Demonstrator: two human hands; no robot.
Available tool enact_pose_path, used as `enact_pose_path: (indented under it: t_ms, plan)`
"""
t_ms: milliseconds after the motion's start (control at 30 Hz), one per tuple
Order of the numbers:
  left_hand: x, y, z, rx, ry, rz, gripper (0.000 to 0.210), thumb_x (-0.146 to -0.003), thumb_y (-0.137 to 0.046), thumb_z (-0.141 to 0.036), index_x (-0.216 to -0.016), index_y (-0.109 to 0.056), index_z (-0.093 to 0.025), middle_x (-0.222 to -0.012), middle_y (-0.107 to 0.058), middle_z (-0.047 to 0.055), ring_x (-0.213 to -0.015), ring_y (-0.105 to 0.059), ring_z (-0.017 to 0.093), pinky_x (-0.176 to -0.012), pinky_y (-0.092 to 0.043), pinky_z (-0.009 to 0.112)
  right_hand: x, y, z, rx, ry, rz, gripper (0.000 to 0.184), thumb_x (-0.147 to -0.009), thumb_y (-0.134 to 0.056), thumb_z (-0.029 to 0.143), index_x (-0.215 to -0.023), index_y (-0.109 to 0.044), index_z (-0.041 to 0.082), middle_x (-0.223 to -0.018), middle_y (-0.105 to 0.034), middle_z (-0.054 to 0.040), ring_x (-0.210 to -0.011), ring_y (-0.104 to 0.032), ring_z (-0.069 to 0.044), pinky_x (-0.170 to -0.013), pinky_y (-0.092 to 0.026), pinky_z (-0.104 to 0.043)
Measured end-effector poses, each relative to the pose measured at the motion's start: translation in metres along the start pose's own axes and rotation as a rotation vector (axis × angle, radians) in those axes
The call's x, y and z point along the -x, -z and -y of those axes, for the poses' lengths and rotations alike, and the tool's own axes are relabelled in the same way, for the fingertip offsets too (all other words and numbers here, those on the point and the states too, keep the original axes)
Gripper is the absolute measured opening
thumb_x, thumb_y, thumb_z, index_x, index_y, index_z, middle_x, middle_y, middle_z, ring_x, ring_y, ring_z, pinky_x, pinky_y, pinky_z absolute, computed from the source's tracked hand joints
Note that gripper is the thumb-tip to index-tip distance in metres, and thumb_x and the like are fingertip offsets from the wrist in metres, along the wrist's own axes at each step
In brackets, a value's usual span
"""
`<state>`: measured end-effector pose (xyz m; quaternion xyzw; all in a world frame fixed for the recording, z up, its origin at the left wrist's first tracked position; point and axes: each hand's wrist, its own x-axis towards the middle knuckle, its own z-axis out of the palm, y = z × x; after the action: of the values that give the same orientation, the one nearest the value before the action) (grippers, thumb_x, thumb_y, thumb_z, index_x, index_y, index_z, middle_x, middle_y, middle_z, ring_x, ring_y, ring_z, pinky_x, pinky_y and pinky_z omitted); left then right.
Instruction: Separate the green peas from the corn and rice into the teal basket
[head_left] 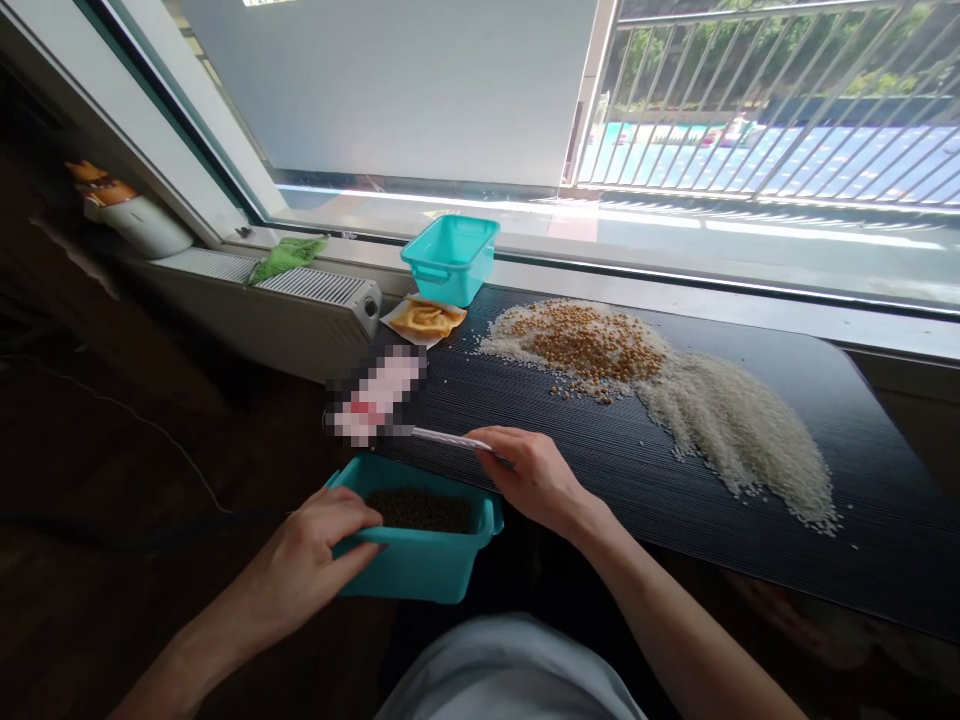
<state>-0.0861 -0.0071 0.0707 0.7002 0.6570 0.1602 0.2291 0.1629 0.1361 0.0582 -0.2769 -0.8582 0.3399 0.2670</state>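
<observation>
My left hand (313,550) grips the near left rim of a teal plastic bin (420,565) that holds dark small grains and sits at the front edge of the black ribbed tabletop (600,470). My right hand (532,478) pinches a thin flat white card (450,439) whose far end is blurred, held just above the bin's far rim. Further back on the table lies a pile of yellow beans (589,340) mixed with white rice. A long heap of white rice (739,430) stretches to the right.
A second, empty teal bin (451,257) stands at the table's back left by the window sill. Beside it lies a yellow packet (426,319) on paper. A white radiator (300,300) with a green cloth (289,256) runs along the left; a window is behind.
</observation>
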Motion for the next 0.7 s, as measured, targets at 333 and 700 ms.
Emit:
enact_pose_path:
  t_ms: [333, 700]
  plan:
    - [0.002, 0.003, 0.006, -0.021, -0.001, -0.006, 0.013, -0.084, -0.064, -0.027, -0.087, -0.076, -0.024, -0.092, -0.075, 0.002, -0.095, -0.068, 0.022, -0.085, -0.055, 0.030, -0.009, -0.015, -0.001, 0.038, 0.078, 0.040, 0.031, -0.090, -0.049, 0.008, -0.107, -0.071, 0.019, -0.109, -0.076, -0.0065, -0.099, -0.071, -0.018, -0.087, -0.053, -0.027]
    - [0.002, -0.007, -0.026, 0.078, -0.023, 0.122, 0.013, -0.086, -0.059, -0.022, -0.085, -0.072, -0.024, -0.088, -0.071, 0.002, -0.090, -0.064, 0.021, -0.084, -0.053, 0.031, 0.053, 0.046, -0.003, 0.037, -0.054, -0.158, 0.025, -0.096, -0.048, 0.023, -0.105, -0.072, 0.022, -0.103, -0.077, -0.0064, -0.089, -0.073, -0.018, -0.080, -0.057, -0.027]
